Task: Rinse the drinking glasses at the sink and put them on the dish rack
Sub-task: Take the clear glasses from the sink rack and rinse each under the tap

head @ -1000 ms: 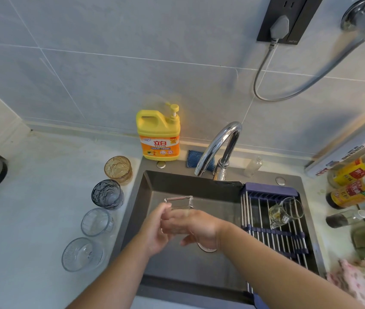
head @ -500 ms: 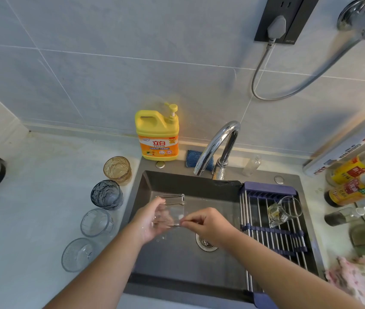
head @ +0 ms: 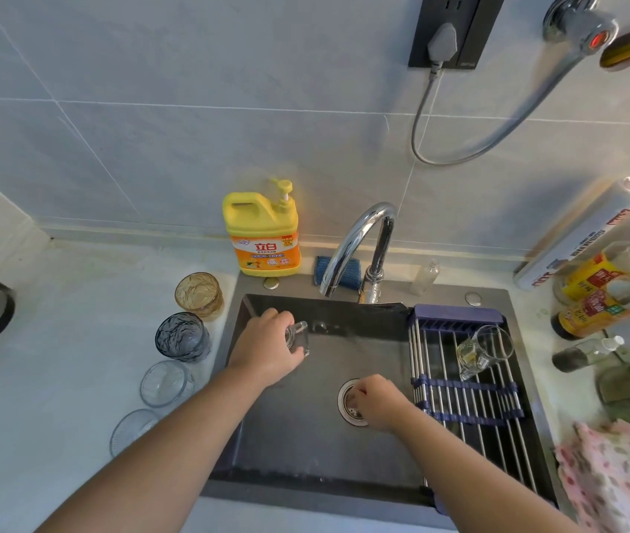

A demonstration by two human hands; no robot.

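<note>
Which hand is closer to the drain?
The right hand: it hangs right over the drain. The left hand is up by the sink's back left, holding a glass.

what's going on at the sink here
A person is rinsing drinking glasses. The left hand holds a small clear glass tipped on its side over the sink, while the right hand hangs loosely closed above the drain. No water is visibly running from the faucet. One clear glass mug already lies on the dish rack. Four more glasses wait in a row on the counter to the left, from the amber glass down to the nearest clear one.
</note>
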